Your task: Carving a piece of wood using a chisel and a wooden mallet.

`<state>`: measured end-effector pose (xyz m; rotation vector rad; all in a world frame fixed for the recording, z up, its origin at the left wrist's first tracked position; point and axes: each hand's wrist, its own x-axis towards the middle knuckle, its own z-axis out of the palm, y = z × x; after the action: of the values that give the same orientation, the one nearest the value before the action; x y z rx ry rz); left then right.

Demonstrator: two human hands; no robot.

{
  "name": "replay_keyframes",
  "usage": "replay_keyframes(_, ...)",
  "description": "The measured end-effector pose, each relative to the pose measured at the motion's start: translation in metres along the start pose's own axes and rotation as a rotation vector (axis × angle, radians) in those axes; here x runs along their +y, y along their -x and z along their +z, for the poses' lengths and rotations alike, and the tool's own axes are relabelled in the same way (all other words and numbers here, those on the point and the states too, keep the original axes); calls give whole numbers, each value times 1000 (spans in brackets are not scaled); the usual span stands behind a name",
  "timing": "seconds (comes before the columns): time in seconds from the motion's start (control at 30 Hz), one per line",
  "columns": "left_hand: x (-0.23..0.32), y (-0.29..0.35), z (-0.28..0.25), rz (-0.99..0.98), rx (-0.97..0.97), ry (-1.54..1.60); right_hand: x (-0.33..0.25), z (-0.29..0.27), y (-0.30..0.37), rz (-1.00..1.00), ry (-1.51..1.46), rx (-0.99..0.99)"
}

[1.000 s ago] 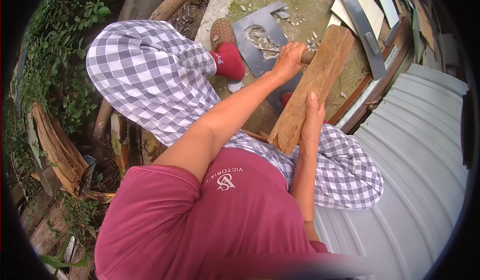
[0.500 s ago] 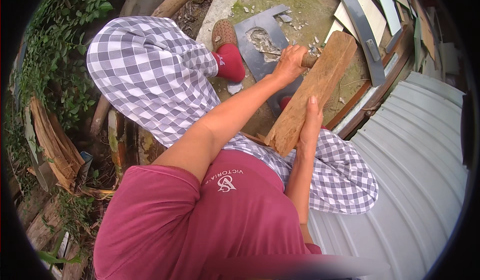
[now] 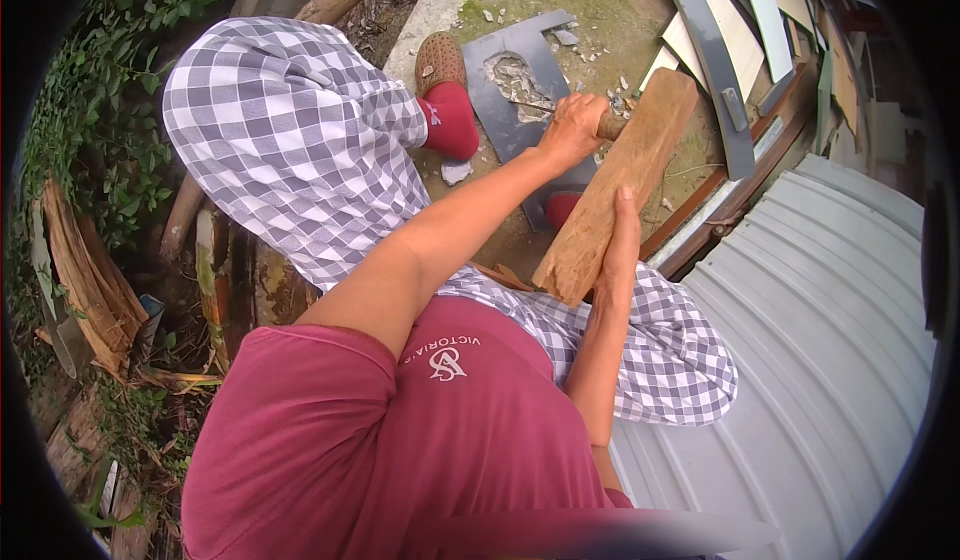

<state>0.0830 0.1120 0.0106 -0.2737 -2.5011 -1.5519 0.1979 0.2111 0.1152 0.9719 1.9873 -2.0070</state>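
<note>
My left hand [image 3: 574, 128] is closed around a round wooden handle [image 3: 611, 126], whose blunt end comes out beside my thumb side, right against the edge of a thick wooden block [image 3: 622, 188]. What the handle belongs to is mostly hidden by my hand. The block is long, brown and rough, and lies slanted over my lap, its far end up to the right. My right hand [image 3: 622, 238] grips its near part from the right, thumb on the top face. Beyond my left hand, a dark grey board [image 3: 490, 95] with a broken hole lies on the ground.
Broken chips lie around the board on mossy concrete. At the far right are stacked boards [image 3: 775, 35] and a curved grey strip [image 3: 715, 65]. Ribbed metal sheeting [image 3: 800, 360] spreads to my right. Split wood [image 3: 90, 280], logs and leafy plants [image 3: 110, 70] stand to my left.
The view has shifted slightly, so the block's far end sits a little lower and further left. Both hands keep the same grip.
</note>
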Motion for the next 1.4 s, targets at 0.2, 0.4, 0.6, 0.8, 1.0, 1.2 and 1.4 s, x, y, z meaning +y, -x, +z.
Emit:
replay_keyframes(0.2,-9,2,-4,29,13,8,-76,-8,27,74,-328,104)
replay_keyframes(0.4,-7,-1,-4,33,-6,-6,-157,-31,48,-445,-345,383)
replay_keyframes(0.6,0,-2,0,30,14,17,-2,9,1,-1,-19,-79)
replay_keyframes(0.8,-10,-2,-7,-11,13,34,-65,1,24,6,-180,8)
replay_keyframes(1.0,-7,-5,-10,-3,9,32,-163,-28,52,-540,-263,430)
replay_keyframes(1.2,-6,-7,-6,-27,2,32,-33,8,5,-285,282,194)
replay_keyframes(1.4,-9,-10,-12,-25,29,56,-39,-1,20,182,-303,11)
